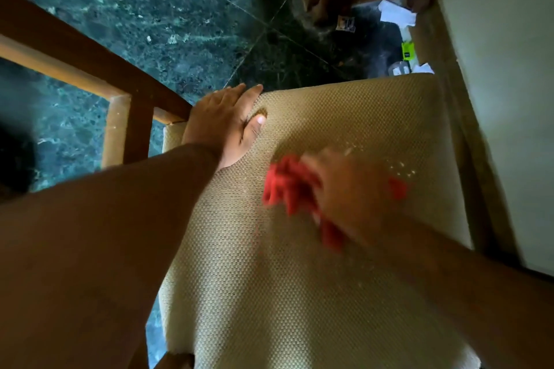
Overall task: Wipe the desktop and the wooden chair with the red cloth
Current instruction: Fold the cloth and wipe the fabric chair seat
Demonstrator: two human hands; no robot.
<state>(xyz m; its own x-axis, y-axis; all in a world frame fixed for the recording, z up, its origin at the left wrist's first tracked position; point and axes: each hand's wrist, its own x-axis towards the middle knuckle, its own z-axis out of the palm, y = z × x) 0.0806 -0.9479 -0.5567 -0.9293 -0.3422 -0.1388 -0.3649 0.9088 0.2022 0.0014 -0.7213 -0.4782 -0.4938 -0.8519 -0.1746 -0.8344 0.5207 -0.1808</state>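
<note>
- Dark green marble floor (156,9) fills upper left of frame; scraps of litter (395,13) lie under furniture at upper right.
- Wooden chair (75,48) seen from above, its beige woven seat cushion (299,278) taking up centre and bottom.
- Left hand (223,124) lies flat and open on the cushion's upper-left corner, thumb on the fabric, holding nothing, probably bracing.
- Right hand (350,192), centre right, motion-blurred, grip closed on the bunched red cloth (287,186).
- Cloth sticks out left and below the grip, a bit showing at right, touching the cushion.
- Pale specks (401,169) on the cushion just upper right of the cloth.
- Progress guess: chair seat wipe underway; wooden frame looks untouched, can't confirm.
- Table not clearly in view, so its state can't be told.
</note>
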